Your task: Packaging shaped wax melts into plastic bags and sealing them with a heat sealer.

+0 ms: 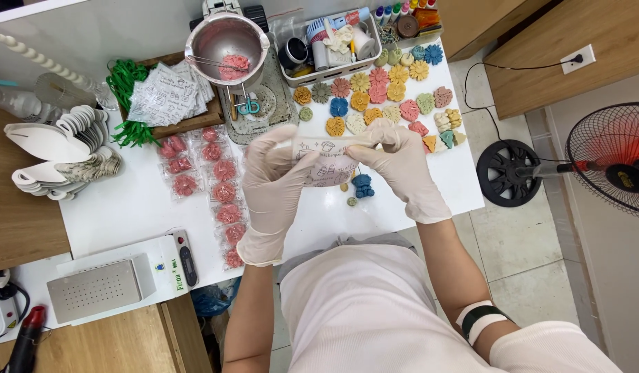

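Pouch (328, 160) of clear printed plastic, held up above the white worktop (126, 207), between both gloved hands. Long axis running left to right across the view, one end at each hand. Left hand (274, 176) clamped on the left end, thumb over the front face, fingers (286, 141) curled behind. Right hand (401, 169) pinching the upper right edge, fingertips (383, 135) bent down onto the rim, probably at the pouch mouth, though gloves hide the opening itself. Neither hand nearer than the other: both already touching, gripping opposite ends.

Directly below the pouch and just towards the body, resting on the worktop: small blue bear-shaped piece (362, 185), with two tiny round bits (351, 201) beside it. Nearer to the right hand than to the left, almost under the right palm.

Farther from the body, beyond the right hand: spread of coloured flower-shaped pieces (375, 93), lying flat, well apart from the pouch. On the left-hand side of the left hand: column of sealed pouches with pink pieces (225, 193). Further back, metal pot with pink residue (228, 43) and stack of empty printed pouches (171, 97).
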